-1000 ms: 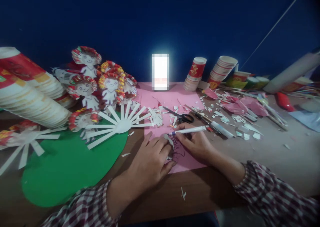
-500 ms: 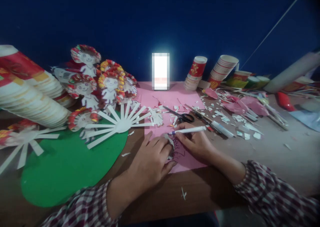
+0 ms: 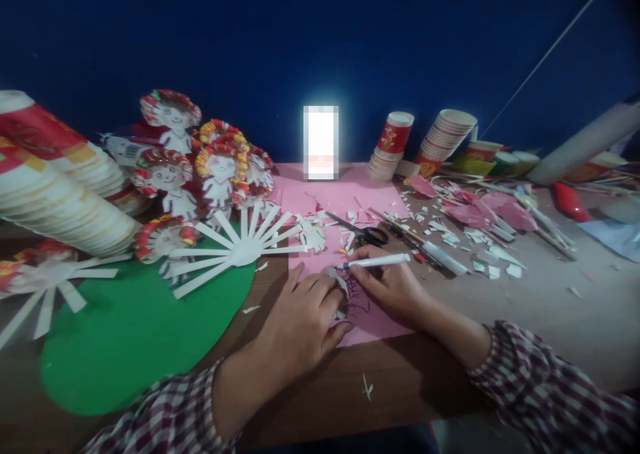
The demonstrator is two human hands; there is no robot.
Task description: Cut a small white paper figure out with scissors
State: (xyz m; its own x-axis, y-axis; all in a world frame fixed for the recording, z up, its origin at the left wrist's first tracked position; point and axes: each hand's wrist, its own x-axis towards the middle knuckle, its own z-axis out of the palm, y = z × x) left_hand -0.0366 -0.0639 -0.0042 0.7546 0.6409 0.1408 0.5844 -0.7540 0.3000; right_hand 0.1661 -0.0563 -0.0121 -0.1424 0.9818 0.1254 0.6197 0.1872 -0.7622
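Note:
My right hand grips a white marker, its dark tip pointing left at the edge of a small white paper cutout. My left hand holds that cutout down, fingers over its left part and thumb at its lower edge, hiding much of it. Both lie on a sheet of pink paper bearing dark pen marks. Just beyond my right hand are black-handled scissors. Another white cutout lies past my left fingertips.
A white paper fan shape overlaps a green sheet on the left. Behind stand paper dolls and stacked paper cups. More cup stacks, paper scraps and a lit, blurred-out screen are further back and right.
Both hands keep nearly the same place. The marker's back end has shifted very slightly left and down; its tip stays by the cutout's edge.

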